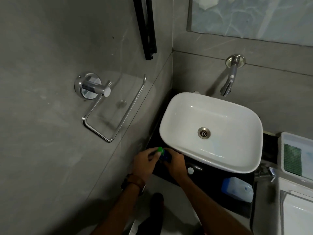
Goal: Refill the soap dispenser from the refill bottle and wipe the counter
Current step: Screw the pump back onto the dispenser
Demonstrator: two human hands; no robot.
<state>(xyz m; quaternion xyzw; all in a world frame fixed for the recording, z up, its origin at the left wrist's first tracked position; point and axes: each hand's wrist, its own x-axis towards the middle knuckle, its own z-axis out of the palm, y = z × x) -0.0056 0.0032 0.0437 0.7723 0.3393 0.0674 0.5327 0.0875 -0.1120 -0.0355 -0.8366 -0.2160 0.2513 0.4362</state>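
The small blue bottle with the green top [164, 154] sits at the near left corner of the black counter [211, 192], just in front of the white basin [211, 131] and close to the wall. Your right hand [175, 161] is wrapped around its blue body to steady it, while your left hand [145, 164] has its fingertips pinched on the green top, so you appear to be working that top, opening or closing it; which way, and whether this is the dispenser or the refill, cannot be told. A pale container with a blue side [237, 189] lies on its side well apart on the counter's right end, and a small white cap [190, 170] rests near your right wrist. Next you likely need a firm hold low on the body and an upright bottle to avoid spills; wiping looks not yet begun
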